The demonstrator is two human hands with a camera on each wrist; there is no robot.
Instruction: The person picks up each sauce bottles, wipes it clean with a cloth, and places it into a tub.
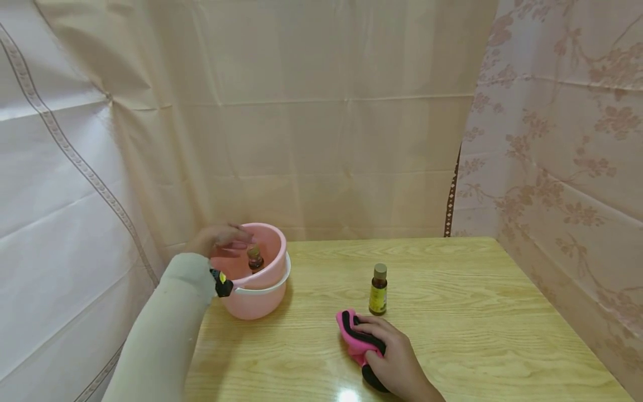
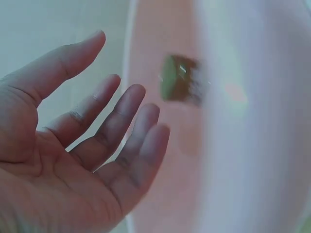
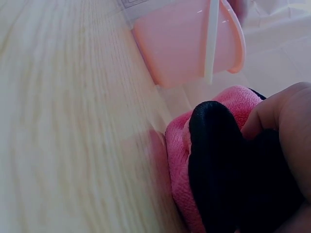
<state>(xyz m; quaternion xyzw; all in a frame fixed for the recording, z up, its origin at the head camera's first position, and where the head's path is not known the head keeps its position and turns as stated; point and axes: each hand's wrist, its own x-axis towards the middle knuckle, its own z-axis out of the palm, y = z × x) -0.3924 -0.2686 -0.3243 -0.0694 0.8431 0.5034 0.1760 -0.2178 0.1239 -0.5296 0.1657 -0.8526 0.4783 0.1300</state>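
My left hand is over the mouth of a pink bucket. Its fingers are spread and loosely bent, with nothing between them. Inside the bucket stands a small brown bottle, just beside the fingertips; in the left wrist view the bottle's cap shows apart from the fingers. On the table, my right hand grips a bunched pink and black plush cloth, its folds showing close in the right wrist view. Just beyond that hand stands a second brown bottle with a yellow label and an olive cap, upright.
The wooden table spans the front, with the bucket near its left edge. A white handle hangs around the bucket's front. Beige curtains hang behind, and a flowered cloth hangs on the right.
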